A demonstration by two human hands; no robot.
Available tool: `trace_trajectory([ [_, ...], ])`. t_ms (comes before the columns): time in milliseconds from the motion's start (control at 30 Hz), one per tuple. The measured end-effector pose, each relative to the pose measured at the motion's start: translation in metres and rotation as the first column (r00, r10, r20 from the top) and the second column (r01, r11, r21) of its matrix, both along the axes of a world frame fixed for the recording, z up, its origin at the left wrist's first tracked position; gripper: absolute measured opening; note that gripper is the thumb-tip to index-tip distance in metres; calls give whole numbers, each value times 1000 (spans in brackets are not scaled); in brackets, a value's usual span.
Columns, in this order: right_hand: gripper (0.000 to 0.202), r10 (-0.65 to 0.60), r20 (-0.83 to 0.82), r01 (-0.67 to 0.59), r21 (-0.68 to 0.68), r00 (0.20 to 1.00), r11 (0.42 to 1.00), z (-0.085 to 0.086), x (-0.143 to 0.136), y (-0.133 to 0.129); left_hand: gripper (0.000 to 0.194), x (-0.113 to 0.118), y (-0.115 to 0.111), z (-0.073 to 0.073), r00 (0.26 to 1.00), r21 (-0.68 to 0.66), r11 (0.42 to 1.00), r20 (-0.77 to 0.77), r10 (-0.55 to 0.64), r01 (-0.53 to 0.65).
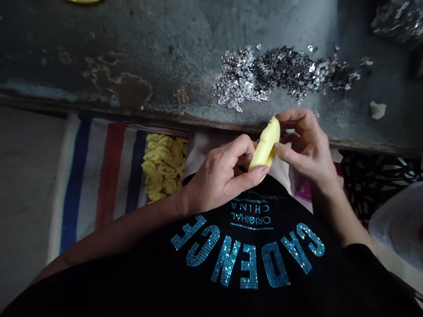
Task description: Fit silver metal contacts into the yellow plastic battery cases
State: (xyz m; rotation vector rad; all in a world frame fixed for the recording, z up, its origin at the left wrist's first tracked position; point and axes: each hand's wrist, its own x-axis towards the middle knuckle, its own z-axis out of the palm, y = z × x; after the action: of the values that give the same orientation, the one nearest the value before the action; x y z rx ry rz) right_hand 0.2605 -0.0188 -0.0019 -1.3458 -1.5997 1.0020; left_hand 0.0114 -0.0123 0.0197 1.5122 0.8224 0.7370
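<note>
A curved yellow piece (265, 143), smooth with notches near its upper end, is held tilted between my hands just off the table's front edge. My left hand (224, 171) is closed on its lower end, thumb in front and fingers behind. At the upper end, my right hand (306, 143) pinches the right side with thumb and index finger; its other fingers are curled and partly hidden. Whether a small part sits between those fingertips, I cannot make out. Beyond the hands, a heap of tiny shiny metal pieces (284, 72) is spread over the table.
The worn metal table (185, 39) crosses the top of the view. On the left, a striped woven bag (110, 171) lies below its edge, beside a pile of similar yellow pieces (163, 165). A clear plastic bag (401, 20) and a whitish lump (377, 110) are at right.
</note>
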Motion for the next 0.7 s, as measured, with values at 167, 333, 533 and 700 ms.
trace_trajectory([
  [167,54,-108,79,109,-2,991,994,-8,0,-11,31,4,0,7,998,165,985,-60,-36,45],
  [333,57,-174,-253,245,285,952,927,-40,6,-18,60,7,-1,8,982,-193,966,120,-148,170],
  [533,58,-189,-237,273,401,953,875,-43,4,-22,93,8,7,-5,947,-244,921,190,-261,303],
  [700,53,-200,-209,267,375,957,887,-35,-1,-29,66,2,15,-9,937,-121,939,183,-297,321],
])
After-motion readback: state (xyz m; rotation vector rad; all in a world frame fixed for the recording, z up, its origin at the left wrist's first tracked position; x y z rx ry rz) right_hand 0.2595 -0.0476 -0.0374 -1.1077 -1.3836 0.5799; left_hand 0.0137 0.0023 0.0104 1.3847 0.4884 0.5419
